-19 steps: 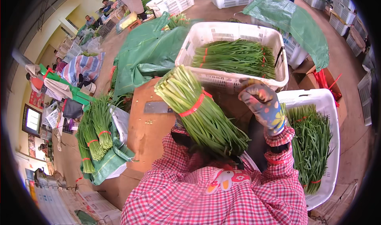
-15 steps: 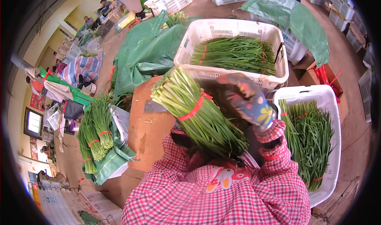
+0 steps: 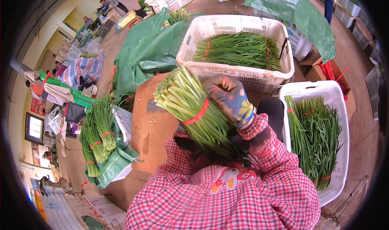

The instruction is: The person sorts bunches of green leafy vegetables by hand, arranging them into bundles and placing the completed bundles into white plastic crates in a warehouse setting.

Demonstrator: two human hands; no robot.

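A thick bundle of garlic chives (image 3: 190, 96), pale cut ends tilted up and leaves toward my apron, leans in front of me with a red band (image 3: 197, 113) round it. My left hand (image 3: 181, 128) supports it from below and the left; most of that hand is hidden behind the stalks. Against the bundle's right side is my right hand (image 3: 230, 98) in a patterned, flowered glove, its fingers curled closed. What those fingers hold, if anything, does not show. Beneath the bundle lies a wooden board (image 3: 144, 136) with a metal plate (image 3: 155, 105) on it.
A white crate (image 3: 235, 74) of banded chives stands ahead; another white crate (image 3: 343, 149) of chives is at right. Banded bundles (image 3: 97, 132) lie left on green sheeting. Green tarpaulin (image 3: 156, 47) covers things ahead left. A cardboard box (image 3: 312, 74) holds red strips. Other people are farther off.
My right hand has moved left and down to the bundle's side, its fingers curling from loosely apart to closed. The bundle has shifted slightly. A person's legs at the top right have come further into view.
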